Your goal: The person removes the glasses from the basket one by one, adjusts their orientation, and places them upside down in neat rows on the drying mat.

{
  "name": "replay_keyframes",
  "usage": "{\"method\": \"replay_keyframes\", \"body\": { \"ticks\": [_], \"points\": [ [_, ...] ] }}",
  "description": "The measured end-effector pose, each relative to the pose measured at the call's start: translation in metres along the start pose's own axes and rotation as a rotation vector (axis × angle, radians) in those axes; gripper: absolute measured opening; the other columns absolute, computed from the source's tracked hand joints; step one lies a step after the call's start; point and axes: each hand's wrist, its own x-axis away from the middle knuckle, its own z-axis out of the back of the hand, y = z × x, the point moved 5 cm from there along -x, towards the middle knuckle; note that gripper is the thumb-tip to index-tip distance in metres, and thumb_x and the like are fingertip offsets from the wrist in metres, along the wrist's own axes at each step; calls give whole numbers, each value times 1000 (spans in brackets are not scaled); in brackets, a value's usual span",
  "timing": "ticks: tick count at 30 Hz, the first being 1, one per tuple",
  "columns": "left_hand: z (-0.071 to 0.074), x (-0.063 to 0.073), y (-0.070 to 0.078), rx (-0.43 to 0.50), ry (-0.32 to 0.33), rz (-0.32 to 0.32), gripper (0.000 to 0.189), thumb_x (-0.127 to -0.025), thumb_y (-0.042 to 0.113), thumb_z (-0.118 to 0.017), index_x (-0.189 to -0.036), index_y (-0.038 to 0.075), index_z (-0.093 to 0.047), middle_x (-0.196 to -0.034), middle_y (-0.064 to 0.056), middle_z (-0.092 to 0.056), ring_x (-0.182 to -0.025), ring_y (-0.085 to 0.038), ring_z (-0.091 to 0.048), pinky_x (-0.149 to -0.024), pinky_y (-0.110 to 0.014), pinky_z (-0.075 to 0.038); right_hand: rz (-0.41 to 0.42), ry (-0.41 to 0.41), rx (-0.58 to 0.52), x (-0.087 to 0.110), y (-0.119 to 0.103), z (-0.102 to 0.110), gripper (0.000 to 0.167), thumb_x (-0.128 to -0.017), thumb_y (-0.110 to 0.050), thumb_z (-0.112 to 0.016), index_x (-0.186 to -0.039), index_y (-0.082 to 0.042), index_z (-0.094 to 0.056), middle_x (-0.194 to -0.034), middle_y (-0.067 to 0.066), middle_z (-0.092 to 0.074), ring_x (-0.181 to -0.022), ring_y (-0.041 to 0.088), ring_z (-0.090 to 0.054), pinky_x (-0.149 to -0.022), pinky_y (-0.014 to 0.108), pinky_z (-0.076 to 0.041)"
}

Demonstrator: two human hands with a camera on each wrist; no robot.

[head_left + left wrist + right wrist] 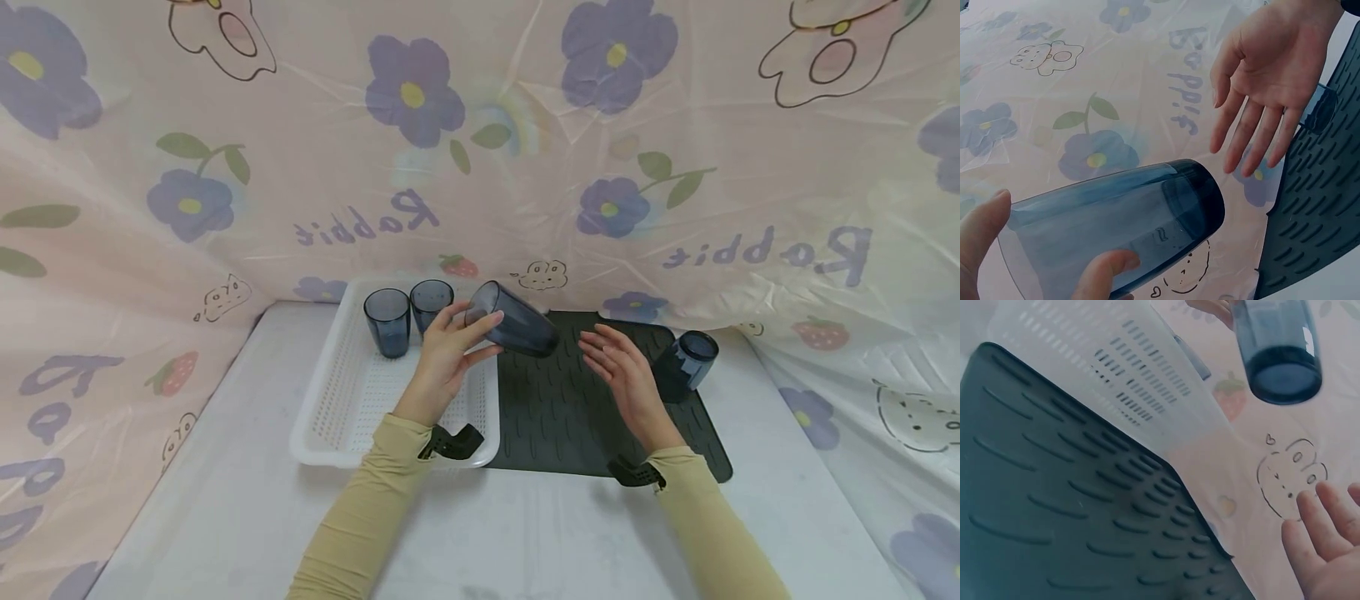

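Observation:
My left hand (444, 360) grips a blue glass tumbler (519, 323) near its rim, thumb on one side and fingers on the other. The tumbler is tilted, its thick base (1200, 194) pointing right toward my other hand. Apart from it, my right hand (624, 379) is held with fingers extended and palm turned toward the glass, touching nothing. Two more blue tumblers stand upright, mouths up, in a white basket: one at its left (388, 323), one partly behind my left fingers (431, 300). Another tumbler (684, 365) sits upside down on the dark mat, partly behind my right hand.
The white perforated basket (322, 417) stands on the left of the white table (247, 483). Against its right side lies a dark ridged drying mat (547, 425). A patterned curtain (510, 208) hangs behind and around the table.

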Motion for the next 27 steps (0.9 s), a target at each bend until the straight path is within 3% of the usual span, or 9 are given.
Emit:
{"method": "replay_keyframes", "body": {
  "ticks": [7, 12, 21, 27],
  "points": [
    [-4, 1, -5, -24, -12, 15, 64, -80, 3, -77, -134, 11, -44, -119, -16, -52, -97, -26, -60, -84, -45, -55, -58, -25, -13, 0, 11, -12, 42, -106, -19, -37, -145, -5, -33, -144, 23, -37, -132, 35, -39, -110, 43, -33],
    [-7, 2, -8, -47, -25, 23, 68, -79, 5, -79, -136, 10, -43, -120, -16, -53, -99, -26, -60, -84, -45, -55, -120, -7, -45, 1, 18, -16, 45, -106, -21, -38, -146, -3, -31, -140, 16, -42, -125, 27, -48, -108, 40, -36],
    [-11, 2, -13, -58, -32, 38, 71, -79, 5, -78, -139, 9, -40, -128, -18, -50, -108, -29, -58, -83, -45, -55, -207, -13, -105, 2, 21, -32, 41, -104, -26, -41, -142, -11, -41, -127, 6, -54, -114, 21, -57, -105, 39, -40],
    [-11, 2, -15, -67, -35, 44, 76, -80, 4, -78, -144, 7, -36, -135, -17, -44, -111, -29, -57, -83, -44, -56, -212, -38, -165, 2, 22, -40, 35, -104, -28, -42, -135, -14, -47, -124, 4, -58, -114, 24, -58, -107, 44, -38]
  ]
}}
